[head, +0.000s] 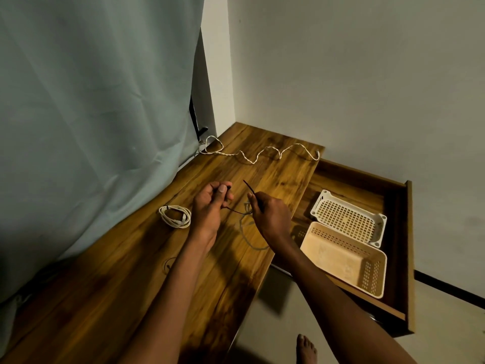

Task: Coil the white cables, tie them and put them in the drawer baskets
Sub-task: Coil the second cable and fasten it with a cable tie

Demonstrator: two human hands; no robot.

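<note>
A coiled white cable (175, 216) bound with a dark tie lies on the wooden table (105, 271), left of my hands. A second white cable (258, 153) lies loose and wavy along the table's far edge. My left hand (212, 203) pinches one end of a thin black tie (236, 210). My right hand (270, 214) pinches its other end, whose tip (248, 185) sticks up. The tie runs around a greyish cable loop (246, 232) on the table between my hands; the loop is dim and blurred.
An open wooden drawer (404, 248) on the right holds a white basket (349, 218) and a peach basket (343, 261). A pale curtain (91, 114) hangs at the left. A bare foot (306, 349) stands on the floor below.
</note>
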